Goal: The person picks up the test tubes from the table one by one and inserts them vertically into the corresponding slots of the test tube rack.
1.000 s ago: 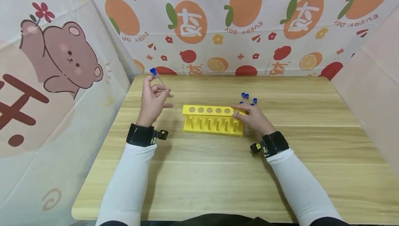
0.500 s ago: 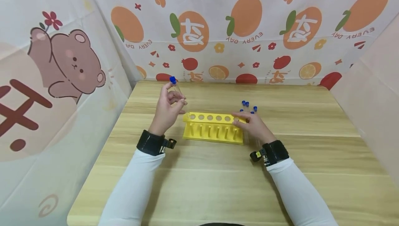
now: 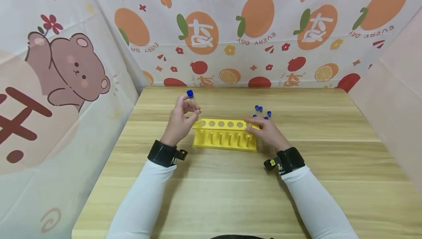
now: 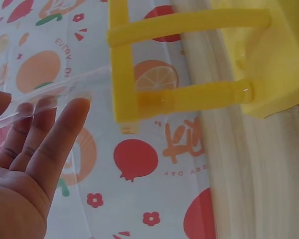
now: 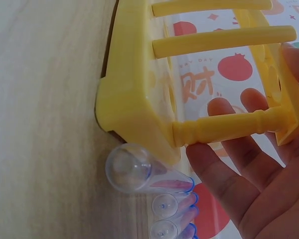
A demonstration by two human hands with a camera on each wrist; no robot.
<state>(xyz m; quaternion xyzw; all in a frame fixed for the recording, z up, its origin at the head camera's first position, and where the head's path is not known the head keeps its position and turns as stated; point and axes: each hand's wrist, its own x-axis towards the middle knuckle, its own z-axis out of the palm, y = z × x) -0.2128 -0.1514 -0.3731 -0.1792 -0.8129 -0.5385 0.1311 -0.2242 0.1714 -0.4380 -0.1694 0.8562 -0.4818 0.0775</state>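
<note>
My left hand [image 3: 179,123] pinches a clear test tube [image 4: 55,92] with a blue cap [image 3: 189,93] above the left end of a yellow test tube rack [image 3: 224,146]. The tube slants a little, cap up. In the left wrist view its lower end reaches the rack's top plate [image 4: 122,84]; whether it is inside a hole cannot be told. My right hand [image 3: 267,133] grips the rack's right end, thumb and fingers about the top plate and the end post [image 5: 224,127]. The other holes along the rack show no tubes.
Several blue-capped test tubes [image 3: 259,109] are grouped behind and right of the rack, partly hidden by my right hand. In the right wrist view a clear tube [image 5: 139,169] is close beside the rack's base. A printed curtain [image 3: 227,48] hangs behind the wooden table [image 3: 224,187].
My left hand has moved right with the test tube, from left of the rack to over its left end, and the tube is more upright. My right hand keeps its grip on the rack.
</note>
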